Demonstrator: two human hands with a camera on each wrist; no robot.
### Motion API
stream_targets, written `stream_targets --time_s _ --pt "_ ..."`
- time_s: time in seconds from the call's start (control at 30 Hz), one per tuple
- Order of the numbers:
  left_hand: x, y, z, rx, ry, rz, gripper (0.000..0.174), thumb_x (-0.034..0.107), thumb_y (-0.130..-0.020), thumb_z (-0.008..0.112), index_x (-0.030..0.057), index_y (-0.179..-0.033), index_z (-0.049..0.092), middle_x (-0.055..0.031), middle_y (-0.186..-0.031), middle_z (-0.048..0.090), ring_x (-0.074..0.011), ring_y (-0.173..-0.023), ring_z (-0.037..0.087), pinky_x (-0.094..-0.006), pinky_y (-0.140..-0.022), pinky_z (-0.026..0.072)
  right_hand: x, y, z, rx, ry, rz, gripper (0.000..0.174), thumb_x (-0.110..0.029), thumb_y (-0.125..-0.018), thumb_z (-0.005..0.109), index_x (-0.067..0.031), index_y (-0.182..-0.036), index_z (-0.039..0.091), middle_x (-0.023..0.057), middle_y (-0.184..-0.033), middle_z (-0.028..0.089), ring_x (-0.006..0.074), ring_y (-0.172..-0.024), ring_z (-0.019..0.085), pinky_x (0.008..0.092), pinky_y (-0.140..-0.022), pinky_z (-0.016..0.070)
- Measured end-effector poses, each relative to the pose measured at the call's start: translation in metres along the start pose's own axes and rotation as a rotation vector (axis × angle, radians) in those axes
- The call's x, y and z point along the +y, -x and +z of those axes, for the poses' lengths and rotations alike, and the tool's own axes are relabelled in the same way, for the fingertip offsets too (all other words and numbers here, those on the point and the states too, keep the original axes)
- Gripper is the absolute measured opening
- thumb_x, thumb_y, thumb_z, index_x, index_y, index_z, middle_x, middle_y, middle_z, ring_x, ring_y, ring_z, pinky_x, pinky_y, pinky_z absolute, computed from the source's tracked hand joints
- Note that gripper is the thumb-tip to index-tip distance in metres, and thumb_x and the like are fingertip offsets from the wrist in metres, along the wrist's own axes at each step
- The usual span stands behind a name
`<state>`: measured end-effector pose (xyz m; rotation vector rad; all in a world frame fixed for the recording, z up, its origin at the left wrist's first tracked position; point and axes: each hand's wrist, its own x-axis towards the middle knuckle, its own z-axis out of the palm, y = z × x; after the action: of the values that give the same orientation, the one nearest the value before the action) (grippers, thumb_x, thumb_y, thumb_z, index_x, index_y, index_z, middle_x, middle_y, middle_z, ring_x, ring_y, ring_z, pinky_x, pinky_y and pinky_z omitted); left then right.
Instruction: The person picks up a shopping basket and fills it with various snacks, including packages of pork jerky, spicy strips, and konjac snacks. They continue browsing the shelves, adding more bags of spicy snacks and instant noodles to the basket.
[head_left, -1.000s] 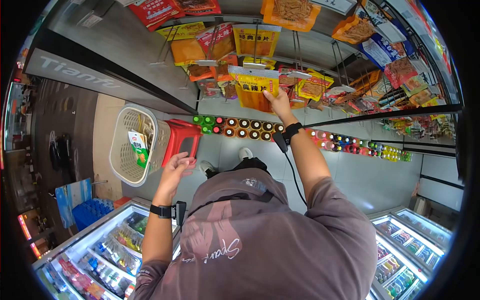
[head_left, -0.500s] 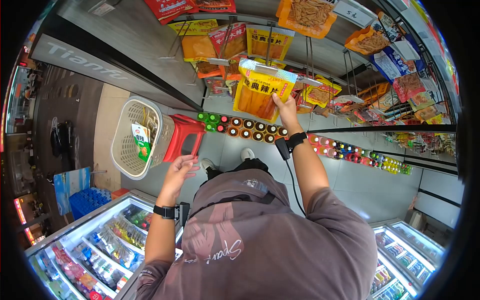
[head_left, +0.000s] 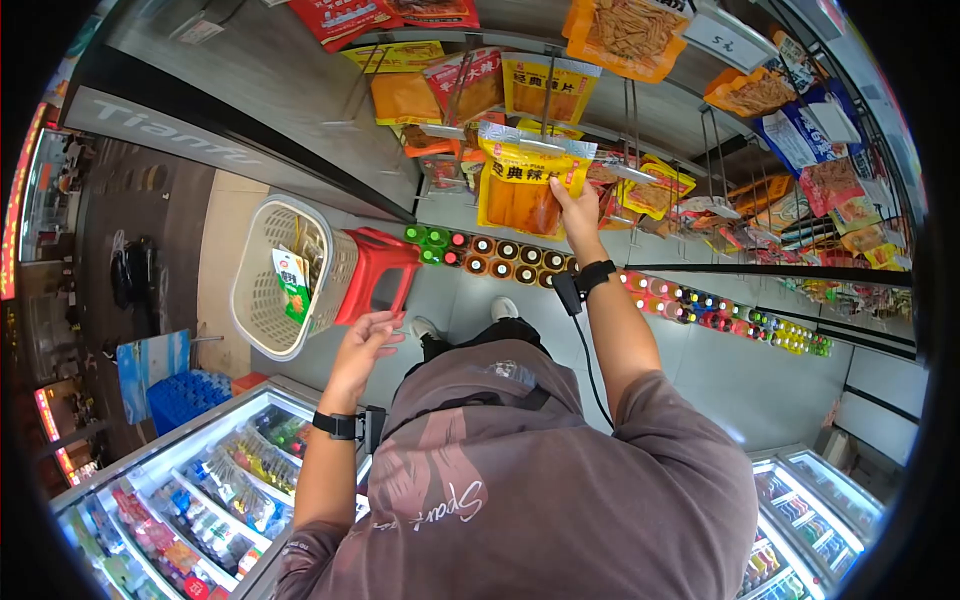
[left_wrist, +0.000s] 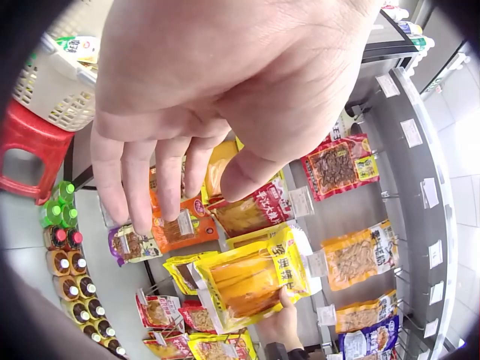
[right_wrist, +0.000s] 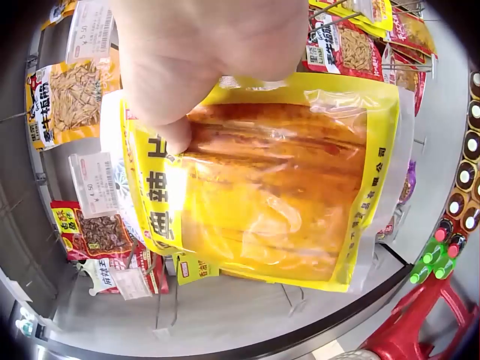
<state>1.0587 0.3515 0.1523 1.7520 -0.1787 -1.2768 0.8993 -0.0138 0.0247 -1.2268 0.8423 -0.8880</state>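
My right hand (head_left: 578, 215) pinches the right edge of a yellow snack packet (head_left: 525, 195), thumb across its front. Flat orange-brown strips show through the packet's window in the right wrist view, below dark Chinese lettering. Behind it, a matching yellow packet (head_left: 548, 88) hangs on a shelf hook. My left hand (head_left: 362, 350) hovers near the red stool with nothing in it, fingers loosely bent. In the left wrist view that left hand (left_wrist: 225, 97) spreads over the hanging packets, thumb apart from the fingers.
A cream plastic basket (head_left: 240, 285) holding a green-and-white packet (head_left: 291, 284) sits on a red stool (head_left: 385, 272) at the left. Rows of drink bottles (head_left: 505, 260) line the floor under the rack. Lit display coolers (head_left: 200, 490) stand behind me on both sides.
My right hand has drawn the yellow packet away from the hooks and tilted its front up toward me. The left hand stays almost where it was. The view has shifted slightly.
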Motion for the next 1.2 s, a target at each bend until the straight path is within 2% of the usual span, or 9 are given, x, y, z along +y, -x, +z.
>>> stream_targets --time_s 0.4,0.67,0.7,0.87,0.93,1.0,1.07,1.13,1.2 --pt "-0.013 0.002 -0.004 0.049 0.031 -0.056 0.037 0.019 -0.093 0.054 0.0004 -0.125 0.048 -0.0140 -0.117 0.060 -0.0229 -0.101 0.062 -0.0339 -0.085 0.0485 0.013 -0.027 0.001 0.103 0.010 0.001 0.025 -0.015 -0.087 0.067 0.0013 -0.106 0.062 0.0065 -0.101 0.067 0.0124 -0.090 0.060 0.0272 -0.083 0.0453" --pt "-0.010 0.012 -0.002 0.111 0.009 -0.060 0.038 0.020 -0.093 0.054 -0.0004 -0.125 0.048 -0.0139 -0.116 0.061 -0.0225 -0.101 0.062 -0.0330 -0.084 0.0482 0.037 -0.145 -0.003 0.308 0.353 -0.111 0.043 -0.038 -0.078 0.073 0.0006 -0.095 0.066 0.0175 -0.087 0.069 0.0286 -0.085 0.067 0.0359 -0.075 0.0494" --pt "-0.011 0.015 -0.002 0.130 0.013 -0.064 0.039 0.021 -0.094 0.054 -0.0005 -0.125 0.049 -0.0140 -0.116 0.061 -0.0223 -0.101 0.062 -0.0329 -0.084 0.0478 0.080 -0.178 -0.019 0.311 0.431 -0.069 0.049 -0.044 -0.075 0.074 0.0011 -0.092 0.066 0.0203 -0.086 0.068 0.0345 -0.085 0.067 0.0395 -0.075 0.0497" --pt "-0.022 0.027 -0.009 0.208 0.039 -0.104 0.038 0.021 -0.094 0.054 -0.0004 -0.124 0.049 -0.0139 -0.116 0.061 -0.0225 -0.100 0.062 -0.0330 -0.084 0.0479 0.060 -0.176 -0.003 0.366 0.513 -0.107 0.061 -0.051 -0.072 0.073 0.0051 -0.093 0.063 0.0231 -0.089 0.065 0.0382 -0.087 0.063 0.0453 -0.079 0.0477" --pt "-0.029 0.030 -0.012 0.225 0.053 -0.123 0.038 0.021 -0.094 0.054 -0.0004 -0.124 0.049 -0.0138 -0.116 0.061 -0.0226 -0.100 0.062 -0.0330 -0.084 0.0480 0.066 -0.169 -0.002 0.749 0.927 -0.344 0.065 -0.050 -0.071 0.074 0.0074 -0.098 0.060 0.0228 -0.091 0.062 0.0396 -0.086 0.060 0.0437 -0.079 0.0472" --pt "-0.032 0.031 -0.016 0.230 0.061 -0.115 0.037 0.020 -0.094 0.053 -0.0002 -0.124 0.049 -0.0135 -0.116 0.061 -0.0224 -0.099 0.063 -0.0327 -0.083 0.0484 0.072 -0.148 -0.007 0.746 0.976 -0.366 0.061 -0.043 -0.074 0.075 0.0088 -0.101 0.058 0.0200 -0.092 0.060 0.0367 -0.083 0.058 0.0400 -0.077 0.0475" --pt "-0.032 0.031 -0.022 0.244 0.078 -0.102 0.037 0.020 -0.094 0.053 -0.0002 -0.124 0.049 -0.0135 -0.116 0.061 -0.0224 -0.099 0.063 -0.0329 -0.082 0.0489 0.086 -0.125 -0.017 0.440 0.622 -0.158 0.051 -0.034 -0.076 0.075 0.0071 -0.102 0.058 0.0174 -0.093 0.061 0.0318 -0.085 0.059 0.0368 -0.076 0.0480" --pt "-0.032 0.028 -0.033 0.260 0.096 -0.091 0.036 0.019 -0.094 0.052 -0.0001 -0.124 0.049 -0.0135 -0.115 0.061 -0.0225 -0.099 0.063 -0.0330 -0.082 0.0494 0.100 -0.083 -0.019 0.382 0.639 -0.234 0.041 -0.027 -0.081 0.072 0.0050 -0.102 0.058 0.0133 -0.089 0.062 0.0263 -0.083 0.060 0.0353 -0.074 0.0483" --pt "-0.032 0.025 -0.051 0.346 0.149 -0.046 0.035 0.019 -0.094 0.051 0.0000 -0.124 0.049 -0.0135 -0.115 0.061 -0.0227 -0.099 0.063 -0.0340 -0.081 0.0505 0.116 -0.041 -0.026 0.125 0.346 -0.006 0.030 -0.022 -0.086 0.067 0.0026 -0.102 0.059 0.0095 -0.086 0.064 0.0203 -0.076 0.062 0.0310 -0.069 0.0494"
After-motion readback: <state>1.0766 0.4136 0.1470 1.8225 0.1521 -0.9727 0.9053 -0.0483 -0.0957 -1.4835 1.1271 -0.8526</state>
